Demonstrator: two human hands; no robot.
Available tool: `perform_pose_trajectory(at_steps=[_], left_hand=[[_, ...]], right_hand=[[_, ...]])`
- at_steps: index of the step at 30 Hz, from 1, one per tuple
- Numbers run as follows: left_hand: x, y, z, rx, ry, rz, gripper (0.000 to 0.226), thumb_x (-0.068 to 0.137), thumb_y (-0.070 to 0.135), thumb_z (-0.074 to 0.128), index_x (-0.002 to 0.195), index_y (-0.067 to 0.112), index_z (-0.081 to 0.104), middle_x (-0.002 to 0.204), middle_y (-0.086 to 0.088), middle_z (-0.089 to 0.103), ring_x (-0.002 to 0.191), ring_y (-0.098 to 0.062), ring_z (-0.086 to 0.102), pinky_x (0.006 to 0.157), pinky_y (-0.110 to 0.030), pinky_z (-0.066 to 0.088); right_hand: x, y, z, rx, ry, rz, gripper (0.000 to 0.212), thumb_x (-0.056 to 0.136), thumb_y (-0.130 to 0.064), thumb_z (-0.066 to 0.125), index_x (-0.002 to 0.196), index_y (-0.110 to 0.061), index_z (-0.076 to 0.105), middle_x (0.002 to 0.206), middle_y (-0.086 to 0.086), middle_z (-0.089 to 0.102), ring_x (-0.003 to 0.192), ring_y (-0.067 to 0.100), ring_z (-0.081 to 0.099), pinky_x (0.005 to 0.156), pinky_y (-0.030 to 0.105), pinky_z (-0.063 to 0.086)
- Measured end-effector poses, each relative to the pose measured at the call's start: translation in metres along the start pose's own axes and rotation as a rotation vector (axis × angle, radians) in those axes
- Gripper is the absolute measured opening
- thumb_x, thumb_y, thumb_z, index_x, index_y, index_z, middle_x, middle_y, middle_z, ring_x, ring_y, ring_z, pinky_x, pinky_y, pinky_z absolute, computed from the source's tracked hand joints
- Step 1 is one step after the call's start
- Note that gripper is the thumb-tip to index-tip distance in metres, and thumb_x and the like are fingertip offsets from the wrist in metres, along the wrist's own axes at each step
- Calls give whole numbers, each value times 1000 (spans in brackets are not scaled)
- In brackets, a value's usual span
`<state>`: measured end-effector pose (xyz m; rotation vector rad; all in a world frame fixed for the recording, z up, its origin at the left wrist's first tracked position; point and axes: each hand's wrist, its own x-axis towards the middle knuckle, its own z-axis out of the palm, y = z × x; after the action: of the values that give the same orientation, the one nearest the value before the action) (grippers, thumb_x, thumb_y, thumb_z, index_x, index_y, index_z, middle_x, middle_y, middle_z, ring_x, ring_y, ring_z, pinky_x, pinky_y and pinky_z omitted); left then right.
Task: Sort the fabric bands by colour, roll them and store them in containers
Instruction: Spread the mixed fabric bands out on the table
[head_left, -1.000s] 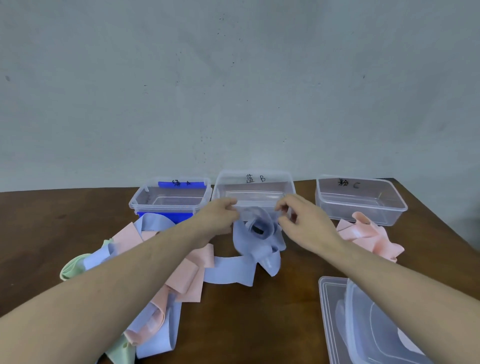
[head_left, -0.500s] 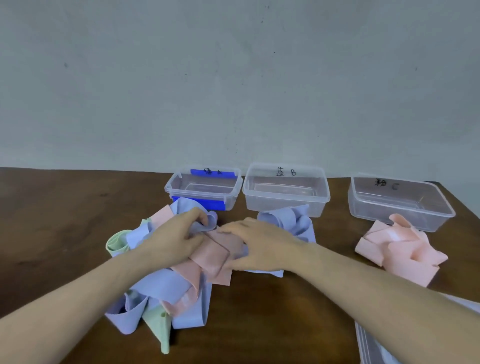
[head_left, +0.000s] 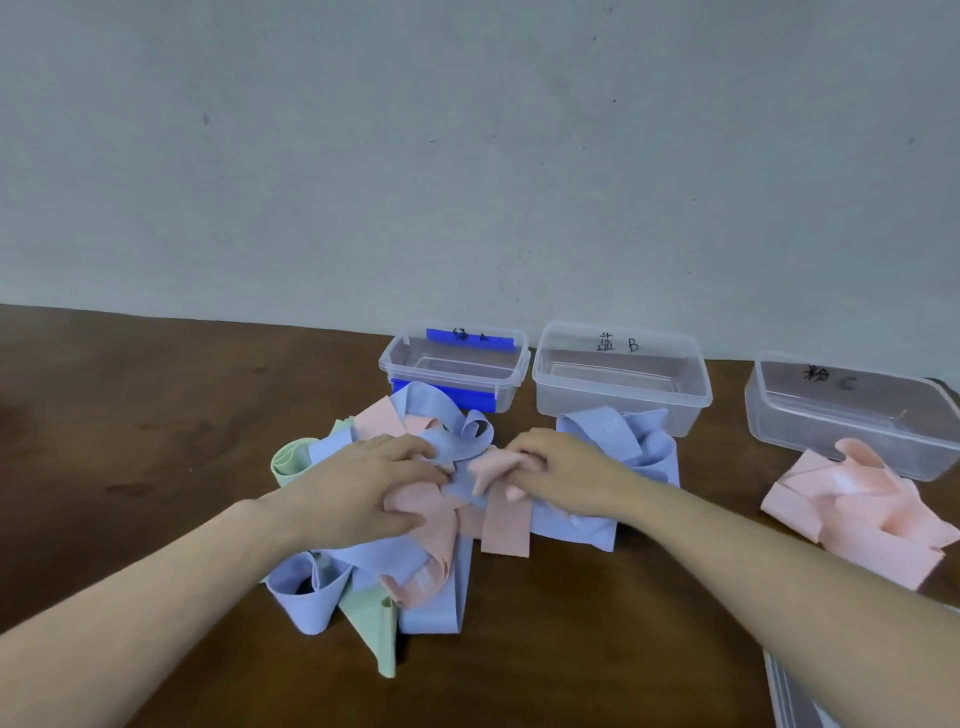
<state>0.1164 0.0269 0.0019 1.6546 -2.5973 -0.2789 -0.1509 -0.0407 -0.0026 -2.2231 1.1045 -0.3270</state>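
Note:
A tangled heap of blue, pink and green bands (head_left: 363, 577) lies in front of me on the brown table. My left hand (head_left: 363, 483) rests on top of the heap, fingers spread over pink and blue fabric. My right hand (head_left: 550, 467) grips a pink band (head_left: 506, 525) at the heap's right edge; its loose end hangs toward me. A separate pile of blue bands (head_left: 628, 441) sits in front of the middle container (head_left: 623, 384). A pile of pink bands (head_left: 857, 504) lies before the right container (head_left: 852, 415). The left container (head_left: 457, 369) has blue clips.
All three clear containers stand in a row along the wall and look empty inside. Clear lids (head_left: 795, 696) lie at the bottom right corner. The table's (head_left: 130, 415) left half is bare wood. A grey wall rises behind the table.
Both hands left the blue pile by the middle container and came down onto the mixed heap. My right hand has closed round a pink band. The view shifted left.

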Motion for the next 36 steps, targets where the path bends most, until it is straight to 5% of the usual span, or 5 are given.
perform_pose_trajectory(at_steps=[4, 8, 16, 25, 36], left_hand=[[6, -2, 1, 137, 73, -1, 32, 91, 32, 63, 122, 40, 65, 126, 10, 56, 109, -16, 54, 88, -27, 39], [14, 2, -2, -21, 169, -77, 28, 96, 17, 55, 112, 34, 70, 106, 16, 65, 98, -9, 57, 75, -7, 32], [30, 42, -33, -241, 401, -116, 22, 94, 32, 57, 102, 49, 68, 89, 27, 67, 83, 0, 59, 67, -22, 46], [83, 123, -80, -653, 461, 27, 33, 99, 12, 56, 108, 43, 65, 89, 9, 66, 71, -25, 61, 61, -28, 50], [164, 231, -78, -778, 366, 137, 34, 101, 10, 50, 102, 42, 63, 97, 10, 63, 68, -13, 62, 65, -33, 56]], right_hand=[[-13, 1, -28, 265, 119, 147, 8, 101, -27, 52, 98, -27, 59, 85, -8, 62, 67, -1, 56, 58, 11, 40], [-26, 2, -43, 408, 231, 235, 10, 98, -21, 52, 107, -24, 54, 97, 4, 65, 75, 10, 61, 60, 23, 47], [-47, -4, -47, 391, 116, 196, 59, 93, -4, 50, 137, -42, 36, 88, 8, 61, 42, -1, 52, 37, 15, 35], [-84, 39, -82, 318, 331, 239, 30, 87, -4, 48, 100, -25, 64, 78, -7, 66, 59, 3, 57, 47, 21, 42], [-180, 125, -139, 158, 537, 476, 11, 91, -29, 63, 94, -32, 52, 86, -10, 63, 73, 6, 57, 57, 24, 38]])
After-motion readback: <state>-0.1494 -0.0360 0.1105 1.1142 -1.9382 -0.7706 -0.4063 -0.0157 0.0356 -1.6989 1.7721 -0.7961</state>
